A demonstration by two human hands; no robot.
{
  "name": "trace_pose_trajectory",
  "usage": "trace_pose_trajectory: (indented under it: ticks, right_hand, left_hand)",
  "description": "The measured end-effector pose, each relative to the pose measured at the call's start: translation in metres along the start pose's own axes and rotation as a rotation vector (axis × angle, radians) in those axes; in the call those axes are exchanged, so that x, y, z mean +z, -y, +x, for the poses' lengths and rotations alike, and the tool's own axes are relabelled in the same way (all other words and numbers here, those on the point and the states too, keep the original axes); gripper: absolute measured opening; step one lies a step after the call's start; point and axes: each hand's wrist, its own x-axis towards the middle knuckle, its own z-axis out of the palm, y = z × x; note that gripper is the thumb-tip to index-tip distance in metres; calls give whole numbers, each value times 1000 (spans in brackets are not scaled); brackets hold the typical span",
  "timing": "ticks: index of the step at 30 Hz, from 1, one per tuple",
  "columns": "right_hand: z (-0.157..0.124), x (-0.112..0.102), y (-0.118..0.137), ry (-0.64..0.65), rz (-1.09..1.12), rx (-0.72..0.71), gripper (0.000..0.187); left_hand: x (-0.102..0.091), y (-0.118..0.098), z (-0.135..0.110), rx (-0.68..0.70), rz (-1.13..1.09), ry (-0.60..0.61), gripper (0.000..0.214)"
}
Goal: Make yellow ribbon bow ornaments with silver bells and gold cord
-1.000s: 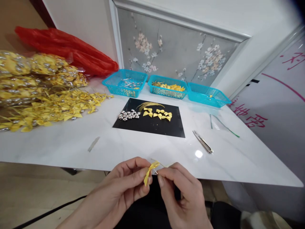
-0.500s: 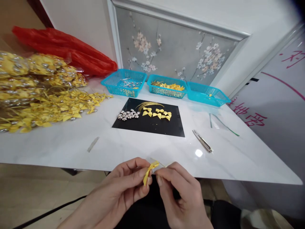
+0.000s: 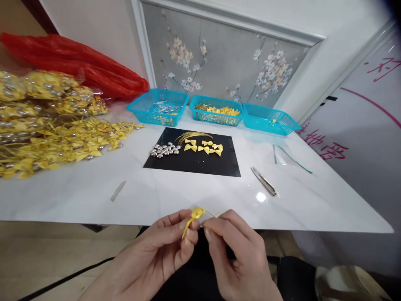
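My left hand point(image 3: 163, 251) pinches a small yellow ribbon bow point(image 3: 192, 218) between thumb and forefinger, just below the table's front edge. My right hand point(image 3: 238, 255) is closed in a pinch right beside the bow, on a thin gold wire point(image 3: 210, 214) that runs from it. Further back, a black mat point(image 3: 192, 161) carries several yellow bows point(image 3: 203, 147), a heap of silver beads point(image 3: 163, 150) and a curl of gold wire point(image 3: 191, 136).
Three blue baskets point(image 3: 158, 108) point(image 3: 216, 110) point(image 3: 269, 121) line the back of the white table point(image 3: 94, 196). Piles of finished yellow bows point(image 3: 53, 142) and a red bag point(image 3: 72, 62) fill the left. Small snips point(image 3: 264, 182) lie right of the mat.
Both hands have stayed together on the bow; the bow has turned slightly and rides a little higher. The view has shifted, so the table items appear further left.
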Motion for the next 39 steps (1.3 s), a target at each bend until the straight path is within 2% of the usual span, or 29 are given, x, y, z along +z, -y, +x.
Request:
trace_pose_trajectory:
  ticks: [5, 15, 20, 25, 31, 39]
  right_hand:
    - [1, 1, 1, -11, -8, 2, 22]
    - [3, -1, 2, -25, -66, -45, 23]
    - [2, -1, 1, -12, -113, -38, 24]
    - [1, -3, -4, 3, -119, -77, 26]
    - [1, -3, -6, 10, -58, -107, 31]
    - [-2, -3, -6, 4, -2, -158, 34]
  left_hand:
    - [-2, 0, -1, 14, 10, -23, 19]
    - [-1, 1, 1, 30, 72, 16, 16]
    - [-1, -1, -3, 98, 332, 28, 7]
    - [1, -4, -8, 263, 651, 98, 11]
    - [0, -4, -10, 380, 925, 122, 13]
    - [-5, 0, -16, 354, 985, 98, 11]
